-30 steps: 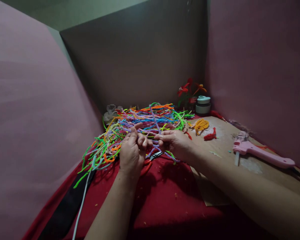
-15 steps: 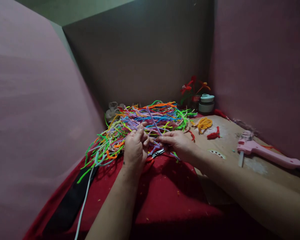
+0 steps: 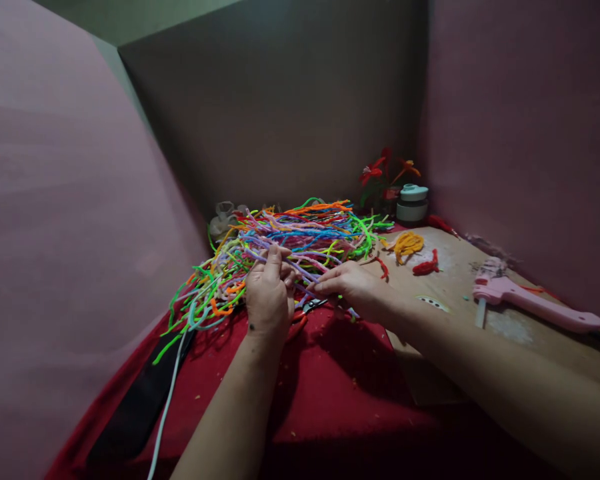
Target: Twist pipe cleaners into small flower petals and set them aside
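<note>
My left hand (image 3: 270, 293) is closed, thumb on top, around a purple pipe cleaner (image 3: 304, 272). To its right my right hand (image 3: 353, 287) pinches the same pipe cleaner near its other part, fingertips together. The strand runs slanting between the two hands. Behind and under them spreads a heap of pipe cleaners (image 3: 305, 227) in many colours. Just below the hands lies a cutting tool with red handles (image 3: 299, 327); its metal jaws are partly hidden, so I cannot tell pliers from scissors.
On the right, a brown board (image 3: 445, 267) carries a pink glue gun (image 3: 540, 303), a yellow bundle (image 3: 409, 248) and a red twisted piece (image 3: 427, 263). Red flowers (image 3: 375, 170) and a lidded jar (image 3: 413, 203) stand behind. A black flat object (image 3: 135, 407) and white cable (image 3: 165, 413) lie left.
The purple pipe cleaner, which stood up from my right fingers, now lies down leftward across to my left hand, whose thumb presses on it. The right hand has barely moved.
</note>
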Demonstrator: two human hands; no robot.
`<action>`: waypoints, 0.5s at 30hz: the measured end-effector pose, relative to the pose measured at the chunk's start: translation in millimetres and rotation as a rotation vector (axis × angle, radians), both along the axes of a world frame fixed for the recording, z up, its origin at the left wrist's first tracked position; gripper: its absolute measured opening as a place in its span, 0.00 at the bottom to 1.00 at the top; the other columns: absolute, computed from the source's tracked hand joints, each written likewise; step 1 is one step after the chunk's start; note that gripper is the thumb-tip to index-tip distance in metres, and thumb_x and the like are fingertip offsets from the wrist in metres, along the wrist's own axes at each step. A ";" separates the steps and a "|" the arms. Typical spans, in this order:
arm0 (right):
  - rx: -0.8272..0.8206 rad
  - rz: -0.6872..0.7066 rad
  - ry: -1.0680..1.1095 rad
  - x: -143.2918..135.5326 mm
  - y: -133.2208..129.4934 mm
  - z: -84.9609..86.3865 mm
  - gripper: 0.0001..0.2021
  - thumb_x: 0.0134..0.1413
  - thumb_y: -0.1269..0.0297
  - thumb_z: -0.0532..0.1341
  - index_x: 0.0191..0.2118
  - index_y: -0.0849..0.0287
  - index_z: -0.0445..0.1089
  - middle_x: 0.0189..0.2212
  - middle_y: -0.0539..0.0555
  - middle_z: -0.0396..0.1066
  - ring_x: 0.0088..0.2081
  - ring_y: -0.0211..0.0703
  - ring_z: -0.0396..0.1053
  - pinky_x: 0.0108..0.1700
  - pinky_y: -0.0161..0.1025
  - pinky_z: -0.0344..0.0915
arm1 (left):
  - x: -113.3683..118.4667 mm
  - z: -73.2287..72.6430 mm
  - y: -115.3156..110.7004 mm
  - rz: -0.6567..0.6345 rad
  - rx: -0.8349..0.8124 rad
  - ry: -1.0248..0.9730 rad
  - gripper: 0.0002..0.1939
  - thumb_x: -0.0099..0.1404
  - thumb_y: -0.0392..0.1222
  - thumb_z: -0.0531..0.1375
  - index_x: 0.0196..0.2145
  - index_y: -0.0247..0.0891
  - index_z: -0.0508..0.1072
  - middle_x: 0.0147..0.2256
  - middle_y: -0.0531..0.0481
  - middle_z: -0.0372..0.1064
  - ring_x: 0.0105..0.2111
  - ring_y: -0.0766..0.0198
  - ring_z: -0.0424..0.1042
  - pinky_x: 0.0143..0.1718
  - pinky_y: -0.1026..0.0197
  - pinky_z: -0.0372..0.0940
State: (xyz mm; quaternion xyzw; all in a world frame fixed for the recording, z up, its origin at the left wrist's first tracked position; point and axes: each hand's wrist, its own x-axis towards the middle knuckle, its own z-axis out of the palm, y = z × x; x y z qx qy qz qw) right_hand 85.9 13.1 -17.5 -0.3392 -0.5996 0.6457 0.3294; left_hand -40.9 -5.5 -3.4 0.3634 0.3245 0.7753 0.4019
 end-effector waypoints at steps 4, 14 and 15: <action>0.016 0.022 -0.038 0.1 0.0 -0.5 0.08 0.41 0.69 0.61 0.16 0.61 0.67 0.09 0.45 0.54 0.12 0.29 0.49 0.14 0.32 0.46 | 2.7 1.2 -1.9 0.031 0.011 0.016 0.12 0.56 0.44 0.61 0.24 0.34 0.66 0.13 0.62 0.48 0.13 0.78 0.49 0.16 0.72 0.53; 0.081 0.078 -0.096 -2.6 6.3 -6.3 0.11 0.44 0.67 0.62 0.16 0.62 0.65 0.11 0.46 0.60 0.12 0.31 0.58 0.15 0.31 0.56 | 3.8 6.2 -5.3 0.024 0.027 0.016 0.11 0.58 0.43 0.60 0.24 0.34 0.65 0.14 0.61 0.48 0.13 0.78 0.49 0.16 0.73 0.51; 0.050 0.092 -0.082 -2.9 6.3 -7.1 0.10 0.45 0.68 0.61 0.17 0.63 0.66 0.12 0.48 0.62 0.13 0.32 0.60 0.15 0.31 0.58 | 3.7 6.5 -5.0 0.017 0.029 0.000 0.11 0.58 0.42 0.60 0.24 0.34 0.65 0.14 0.61 0.48 0.13 0.78 0.49 0.15 0.74 0.51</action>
